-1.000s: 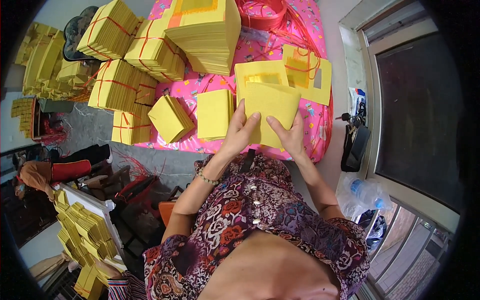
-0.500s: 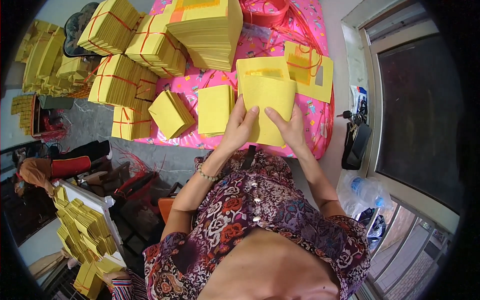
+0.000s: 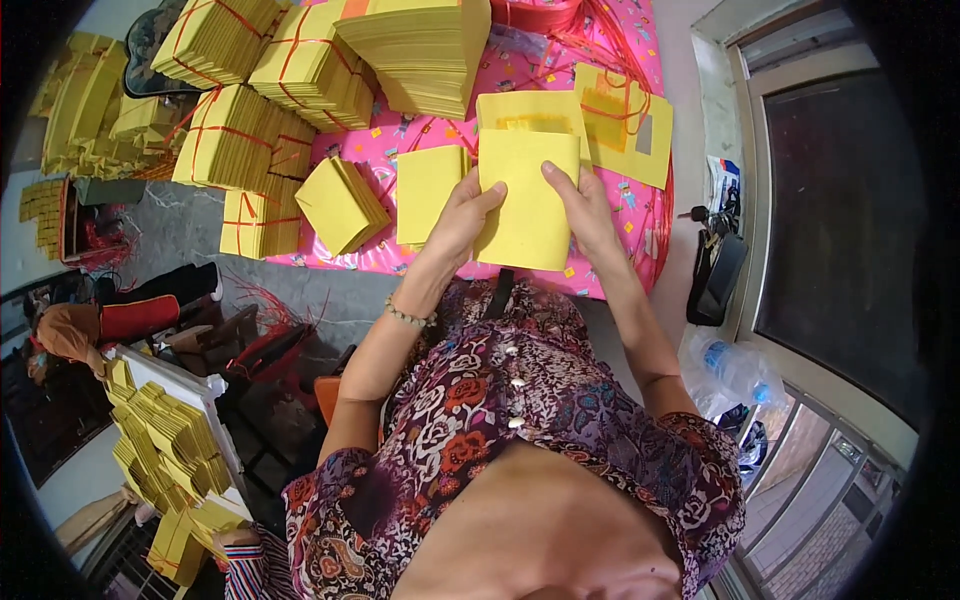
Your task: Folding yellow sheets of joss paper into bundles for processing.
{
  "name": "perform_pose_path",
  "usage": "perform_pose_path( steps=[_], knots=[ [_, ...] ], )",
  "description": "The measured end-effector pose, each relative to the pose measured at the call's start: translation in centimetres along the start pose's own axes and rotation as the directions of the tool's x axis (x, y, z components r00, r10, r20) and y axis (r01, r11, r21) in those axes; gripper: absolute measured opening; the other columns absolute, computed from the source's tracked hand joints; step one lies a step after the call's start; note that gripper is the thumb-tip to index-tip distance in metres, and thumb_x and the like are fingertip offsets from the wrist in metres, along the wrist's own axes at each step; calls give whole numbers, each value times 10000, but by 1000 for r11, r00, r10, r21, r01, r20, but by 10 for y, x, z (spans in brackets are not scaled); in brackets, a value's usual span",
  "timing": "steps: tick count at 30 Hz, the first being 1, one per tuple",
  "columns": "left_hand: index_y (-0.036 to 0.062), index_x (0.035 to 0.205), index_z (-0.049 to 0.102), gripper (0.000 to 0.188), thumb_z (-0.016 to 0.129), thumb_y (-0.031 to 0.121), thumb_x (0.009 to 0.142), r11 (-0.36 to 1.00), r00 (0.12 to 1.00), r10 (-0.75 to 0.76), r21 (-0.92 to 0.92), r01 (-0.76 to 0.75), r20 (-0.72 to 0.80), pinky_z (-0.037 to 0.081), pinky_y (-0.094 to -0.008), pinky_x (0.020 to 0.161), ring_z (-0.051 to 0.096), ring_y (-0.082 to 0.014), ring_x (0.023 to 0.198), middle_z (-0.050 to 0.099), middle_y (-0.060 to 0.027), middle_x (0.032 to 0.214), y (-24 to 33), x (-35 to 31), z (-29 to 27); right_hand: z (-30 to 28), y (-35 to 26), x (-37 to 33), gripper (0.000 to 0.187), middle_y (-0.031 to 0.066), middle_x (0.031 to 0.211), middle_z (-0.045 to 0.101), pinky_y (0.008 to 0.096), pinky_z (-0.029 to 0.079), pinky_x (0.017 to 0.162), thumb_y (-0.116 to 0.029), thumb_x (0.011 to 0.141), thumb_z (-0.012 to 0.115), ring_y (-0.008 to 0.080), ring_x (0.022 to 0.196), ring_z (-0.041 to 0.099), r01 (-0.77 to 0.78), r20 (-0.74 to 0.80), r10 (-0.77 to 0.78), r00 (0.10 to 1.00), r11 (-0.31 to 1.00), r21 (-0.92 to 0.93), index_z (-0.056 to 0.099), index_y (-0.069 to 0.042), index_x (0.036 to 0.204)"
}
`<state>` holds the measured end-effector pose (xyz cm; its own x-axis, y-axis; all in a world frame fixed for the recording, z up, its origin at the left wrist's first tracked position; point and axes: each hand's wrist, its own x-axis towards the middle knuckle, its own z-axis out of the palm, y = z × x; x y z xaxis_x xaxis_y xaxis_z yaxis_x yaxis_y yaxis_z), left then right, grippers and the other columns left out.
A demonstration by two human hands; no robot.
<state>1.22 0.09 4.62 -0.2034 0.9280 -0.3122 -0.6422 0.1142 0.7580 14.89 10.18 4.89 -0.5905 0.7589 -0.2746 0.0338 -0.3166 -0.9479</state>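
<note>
A piece of folded yellow paper, possibly several sheets thick, is held upright between my two hands above the table's near edge. My left hand grips its left side, thumb on the face turned to me. On the opposite side my right hand grips it too, thumb near the upper right edge; the fingers behind the paper are mostly hidden. Just beyond it lies a yellow sheet with an orange patch. To the left of my left hand sit a small yellow paper stack and a tilted one.
Yellow bundles tied with red strips and a tall stack cover the pink table's left and back. Red strips trail down its right side. At the lower left, a co-worker's hand touches yellow stacks.
The held paper has shifted slightly left and now looks squarer, its top edge more even. My right thumb has moved up along its right side.
</note>
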Motion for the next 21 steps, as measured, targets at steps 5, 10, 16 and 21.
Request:
perform_pose_path(
  steps=[5,10,16,21],
  knots=[
    [-4,1334,389,388,439,79,958,1000,999,1,20,0,-36,458,-295,918,564,-175,1090,558,-108,1231,-6,-2,-6,1,3,6,293,44,929,653,233,487,714,-230,931,564,77,802,605,45,7,-45,999,998,-40,591,17,1088],
    [1,1331,399,385,442,75,955,995,996,65,85,-59,-65,429,-294,951,548,-173,1112,552,-98,1243,-14,-11,-4,-6,6,11,259,36,935,653,226,482,707,-196,944,543,67,805,599,107,12,-107,994,994,-4,593,17,1084],
    [-4,1328,398,385,447,74,954,965,975,196,194,-174,-102,409,-296,964,529,-166,1130,546,-100,1252,-25,-23,-11,-12,6,2,257,28,909,660,222,483,704,-185,936,562,69,785,601,110,109,-100,989,990,-92,596,31,1071],
    [7,1327,410,379,448,81,957,959,960,235,196,-203,-155,405,-295,962,527,-161,1128,550,-97,1245,-19,-35,-19,-4,13,-19,244,46,934,675,224,493,721,-153,918,592,77,810,605,42,273,16,962,978,-203,626,48,1052]
  ],
)
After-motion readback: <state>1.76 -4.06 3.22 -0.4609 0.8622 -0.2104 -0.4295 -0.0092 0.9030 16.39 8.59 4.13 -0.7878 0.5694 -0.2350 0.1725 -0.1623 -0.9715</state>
